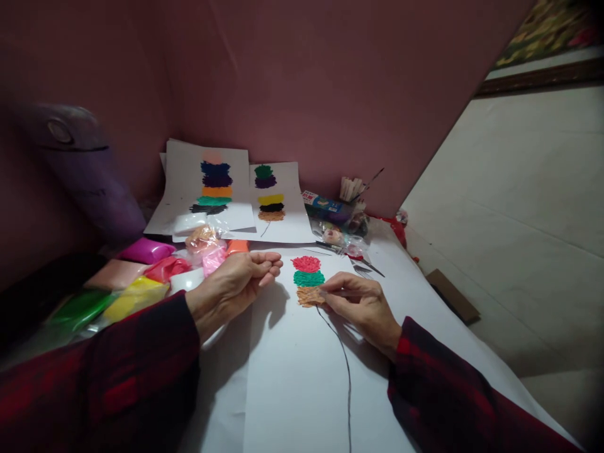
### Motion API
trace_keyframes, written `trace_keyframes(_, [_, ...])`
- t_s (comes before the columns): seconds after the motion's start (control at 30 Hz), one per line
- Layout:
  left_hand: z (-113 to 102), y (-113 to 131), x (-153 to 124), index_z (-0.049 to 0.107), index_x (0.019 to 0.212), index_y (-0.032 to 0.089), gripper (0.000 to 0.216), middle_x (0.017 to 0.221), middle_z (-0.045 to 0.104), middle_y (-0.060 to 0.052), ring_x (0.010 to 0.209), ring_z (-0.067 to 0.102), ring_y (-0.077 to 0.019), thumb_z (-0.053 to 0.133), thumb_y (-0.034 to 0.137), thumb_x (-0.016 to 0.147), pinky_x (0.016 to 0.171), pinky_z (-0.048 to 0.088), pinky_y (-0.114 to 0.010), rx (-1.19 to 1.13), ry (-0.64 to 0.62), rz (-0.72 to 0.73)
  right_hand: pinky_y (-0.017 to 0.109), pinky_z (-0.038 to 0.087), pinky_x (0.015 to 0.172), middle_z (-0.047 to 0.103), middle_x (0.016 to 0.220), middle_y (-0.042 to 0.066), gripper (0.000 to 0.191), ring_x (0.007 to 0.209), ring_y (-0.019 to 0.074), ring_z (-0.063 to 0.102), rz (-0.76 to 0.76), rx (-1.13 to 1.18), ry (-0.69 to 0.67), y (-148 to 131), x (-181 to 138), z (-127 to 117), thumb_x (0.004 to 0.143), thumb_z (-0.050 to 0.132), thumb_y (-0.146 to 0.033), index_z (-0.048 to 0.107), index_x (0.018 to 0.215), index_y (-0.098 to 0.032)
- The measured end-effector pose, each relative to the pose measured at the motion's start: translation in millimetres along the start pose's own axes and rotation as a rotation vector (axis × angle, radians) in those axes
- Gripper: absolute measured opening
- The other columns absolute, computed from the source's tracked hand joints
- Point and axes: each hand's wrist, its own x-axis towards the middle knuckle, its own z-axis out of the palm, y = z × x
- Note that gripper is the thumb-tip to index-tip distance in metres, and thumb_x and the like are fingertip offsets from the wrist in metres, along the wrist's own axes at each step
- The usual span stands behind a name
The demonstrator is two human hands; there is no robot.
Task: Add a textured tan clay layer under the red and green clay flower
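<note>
A white sheet of paper [292, 390] lies before me with textured bands of clay on it: red [306, 264], green [309, 278] and brown [310, 296]. From the brown band a thin dark line [348, 365] curves down the sheet. My right hand [361, 305] is closed in a pinch on a thin pale stick [346, 293], its tip at the right side of the brown band. Left of the bands, my left hand [236, 280] hovers with fingers stretched out and the thumb bent inward. Nothing shows in it, though its palm is partly hidden.
Bags of coloured clay [141, 296] crowd the left side. Behind lie sheets with colour bands [179, 170]. A purple bottle [94, 182] stands at the back left. Scissors [370, 264], a brush [372, 180] and small packets [335, 236] sit at the back right.
</note>
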Motion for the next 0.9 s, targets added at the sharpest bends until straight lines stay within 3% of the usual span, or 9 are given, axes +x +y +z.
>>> trace_keyframes(0.1, [-3, -4, 1, 0.059, 0.089, 0.009, 0.016, 0.059, 0.049, 0.001, 0.041, 0.038, -0.0027, 0.05, 0.0, 0.079, 0.035, 0.03, -0.011, 0.055, 0.084, 0.036, 0.03, 0.056, 0.059, 0.063, 0.069, 0.002, 0.014, 0.058, 0.014, 0.061, -0.011, -0.005, -0.001, 0, 0, 0, 0.071, 0.074, -0.029, 0.068, 0.073, -0.016])
trace_keyframes(0.23, [-2, -9, 1, 0.06, 0.082, 0.01, 0.007, 0.053, 0.044, 0.004, 0.039, 0.034, -0.0021, 0.054, 0.008, 0.081, 0.034, 0.024, -0.012, 0.147, 0.032, 0.07, 0.03, 0.056, 0.061, 0.064, 0.07, 0.002, 0.013, 0.06, 0.015, 0.063, 0.0, 0.001, -0.019, -2, 0, 1, 0.071, 0.074, -0.027, 0.067, 0.075, -0.016])
trace_keyframes(0.43, [4, -14, -1, 0.062, 0.082, 0.009, 0.015, 0.071, 0.056, -0.002, 0.057, 0.051, -0.0047, 0.055, -0.001, 0.073, 0.051, 0.039, -0.013, 0.137, 0.104, 0.024, 0.028, 0.053, 0.056, 0.063, 0.072, 0.002, 0.009, 0.058, 0.0129, 0.06, -0.028, -0.044, 0.011, -7, 0, 2, 0.072, 0.071, -0.023, 0.066, 0.071, -0.016])
trace_keyframes(0.63, [1, -20, 0, 0.06, 0.077, 0.01, 0.006, 0.053, 0.043, 0.002, 0.046, 0.035, -0.0059, 0.054, 0.009, 0.077, 0.041, 0.023, -0.017, 0.215, -0.034, 0.047, 0.028, 0.053, 0.056, 0.062, 0.073, 0.003, 0.006, 0.059, 0.0134, 0.06, -0.049, -0.063, -0.015, -7, 0, 1, 0.072, 0.07, -0.022, 0.067, 0.071, -0.016])
trace_keyframes(0.9, [1, -20, -1, 0.059, 0.074, 0.011, 0.004, 0.055, 0.043, 0.002, 0.047, 0.034, -0.0061, 0.054, 0.01, 0.076, 0.043, 0.021, -0.018, 0.254, -0.029, 0.055, 0.028, 0.056, 0.06, 0.062, 0.073, 0.003, 0.01, 0.062, 0.0142, 0.063, -0.037, -0.055, -0.015, -6, 1, 1, 0.071, 0.071, -0.023, 0.066, 0.071, -0.015])
